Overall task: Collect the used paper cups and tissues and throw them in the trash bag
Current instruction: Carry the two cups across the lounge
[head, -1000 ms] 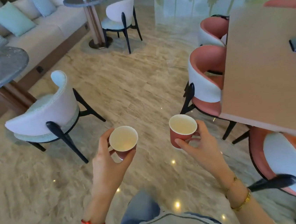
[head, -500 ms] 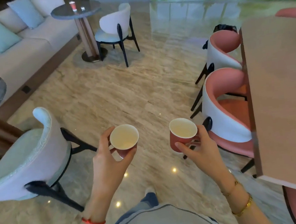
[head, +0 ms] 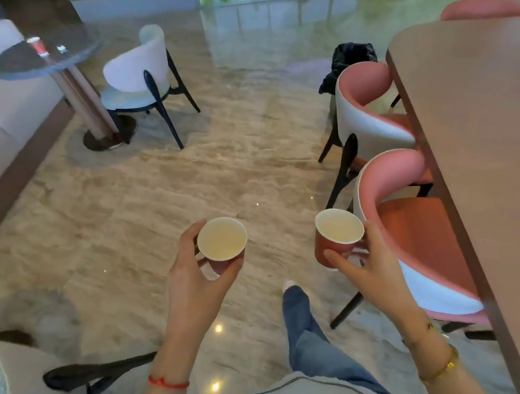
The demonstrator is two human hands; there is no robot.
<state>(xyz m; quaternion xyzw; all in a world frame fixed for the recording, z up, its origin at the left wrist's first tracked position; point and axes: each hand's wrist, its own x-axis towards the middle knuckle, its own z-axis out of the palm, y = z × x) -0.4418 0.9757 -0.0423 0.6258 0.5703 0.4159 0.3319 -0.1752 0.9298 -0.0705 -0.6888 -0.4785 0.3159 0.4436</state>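
walking has brought the black trash bag into view, ahead and to the right behind the pink chair. left hand and right hand each grip a paper cup, upright; right is nearer.
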